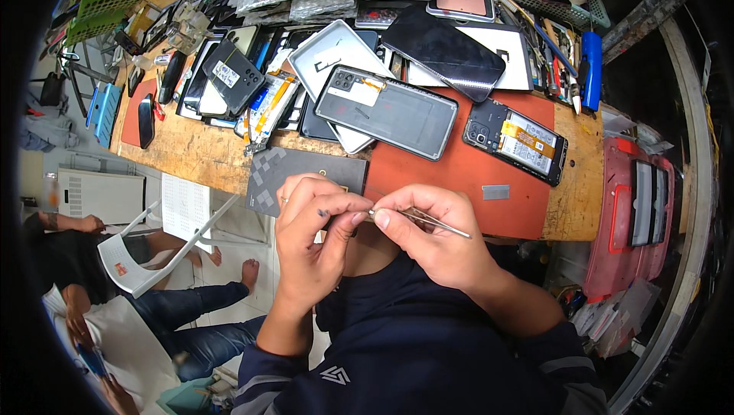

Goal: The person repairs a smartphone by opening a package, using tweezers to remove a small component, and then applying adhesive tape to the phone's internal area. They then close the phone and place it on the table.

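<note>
Pinching a tiny part (371,213), too small to identify, between the fingers of my left hand (309,241) and right hand (434,247) by the near-left corner of the red mat (527,215), I'd press lightly, angling the right hand's tweezers (442,224) clear of it.

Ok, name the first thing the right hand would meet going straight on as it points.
The right hand would likely meet the left hand first; whether they touch is unclear.
</note>
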Motion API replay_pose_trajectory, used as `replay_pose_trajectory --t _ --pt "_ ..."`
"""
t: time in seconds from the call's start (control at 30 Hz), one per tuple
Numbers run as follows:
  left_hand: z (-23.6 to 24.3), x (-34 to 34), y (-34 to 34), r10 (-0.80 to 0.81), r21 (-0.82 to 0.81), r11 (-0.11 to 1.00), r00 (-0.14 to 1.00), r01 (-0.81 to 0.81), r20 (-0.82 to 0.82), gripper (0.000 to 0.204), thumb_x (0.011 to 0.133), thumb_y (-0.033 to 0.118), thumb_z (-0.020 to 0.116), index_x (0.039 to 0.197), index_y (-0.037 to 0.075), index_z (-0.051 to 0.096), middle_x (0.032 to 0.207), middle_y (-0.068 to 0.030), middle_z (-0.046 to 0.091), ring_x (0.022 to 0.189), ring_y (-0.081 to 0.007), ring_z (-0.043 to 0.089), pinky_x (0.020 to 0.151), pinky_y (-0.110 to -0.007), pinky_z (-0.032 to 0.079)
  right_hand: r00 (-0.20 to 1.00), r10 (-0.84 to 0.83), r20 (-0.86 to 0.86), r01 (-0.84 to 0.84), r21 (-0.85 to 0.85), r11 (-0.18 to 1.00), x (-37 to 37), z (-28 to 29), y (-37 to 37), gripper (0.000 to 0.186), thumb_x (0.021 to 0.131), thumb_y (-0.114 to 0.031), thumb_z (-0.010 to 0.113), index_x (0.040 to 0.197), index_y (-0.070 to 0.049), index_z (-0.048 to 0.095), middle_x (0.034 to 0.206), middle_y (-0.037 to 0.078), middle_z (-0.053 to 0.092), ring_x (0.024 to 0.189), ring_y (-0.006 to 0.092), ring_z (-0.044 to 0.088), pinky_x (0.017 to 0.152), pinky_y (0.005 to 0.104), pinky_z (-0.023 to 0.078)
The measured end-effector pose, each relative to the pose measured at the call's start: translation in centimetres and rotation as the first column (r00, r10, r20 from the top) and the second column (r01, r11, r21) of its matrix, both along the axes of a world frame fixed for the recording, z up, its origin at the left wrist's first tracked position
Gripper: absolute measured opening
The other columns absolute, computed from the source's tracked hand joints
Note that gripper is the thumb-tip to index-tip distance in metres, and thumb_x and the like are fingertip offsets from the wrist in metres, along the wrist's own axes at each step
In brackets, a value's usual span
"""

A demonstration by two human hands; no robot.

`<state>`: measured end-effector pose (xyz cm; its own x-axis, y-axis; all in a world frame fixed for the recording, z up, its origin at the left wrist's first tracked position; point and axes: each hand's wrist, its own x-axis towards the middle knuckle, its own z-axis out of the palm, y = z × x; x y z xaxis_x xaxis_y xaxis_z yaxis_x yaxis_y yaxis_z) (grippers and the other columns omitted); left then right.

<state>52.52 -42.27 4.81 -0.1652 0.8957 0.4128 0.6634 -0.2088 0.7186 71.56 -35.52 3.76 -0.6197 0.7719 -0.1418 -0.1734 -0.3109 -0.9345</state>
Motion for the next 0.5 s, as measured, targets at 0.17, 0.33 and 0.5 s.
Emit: replay_pose_trajectory --t 0.17,0.33,0.5 --pt "0.4 -0.2 0.2 -0.026 0.053 0.998 0.995 0.031 -0.094 0.012 0.087 0.007 0.087 0.098 0.011 0.081 0.093 -0.0029 0.074 0.098 -0.0277 0.066 0.095 -0.041 0.045 0.999 0.032 0.021 -0.031 -0.020 0.999 0.5 0.8 0.1 0.018 0.111 -0.011 0.074 0.117 0.005 0.078 0.095 0.001 0.078 0.089 0.0023 0.066 0.076 0.0231 0.054" --pt "0.4 -0.1 0.0 -0.029 0.058 0.998 0.993 0.036 -0.113 0.012 0.087 0.008 0.087 0.096 0.012 0.080 0.093 -0.0027 0.075 0.100 -0.0290 0.067 0.097 -0.042 0.046 0.996 -0.051 0.077 0.042 0.119 0.992 0.4 0.8 -0.6 0.018 0.111 -0.011 0.073 0.117 0.005 0.078 0.092 0.005 0.078 0.087 0.0048 0.068 0.075 0.0255 0.055" --pt "0.1 0.3 -0.1 -0.006 0.059 0.998 0.996 0.011 -0.086 0.014 0.086 0.007 0.087 0.097 0.011 0.080 0.093 -0.0030 0.075 0.101 -0.0294 0.068 0.098 -0.041 0.045 0.987 -0.116 0.108 0.089 0.224 0.971 0.3 0.9 -1.1 0.016 0.111 -0.011 0.073 0.114 0.004 0.077 0.086 0.007 0.076 0.079 0.0067 0.067 0.069 0.0274 0.054"
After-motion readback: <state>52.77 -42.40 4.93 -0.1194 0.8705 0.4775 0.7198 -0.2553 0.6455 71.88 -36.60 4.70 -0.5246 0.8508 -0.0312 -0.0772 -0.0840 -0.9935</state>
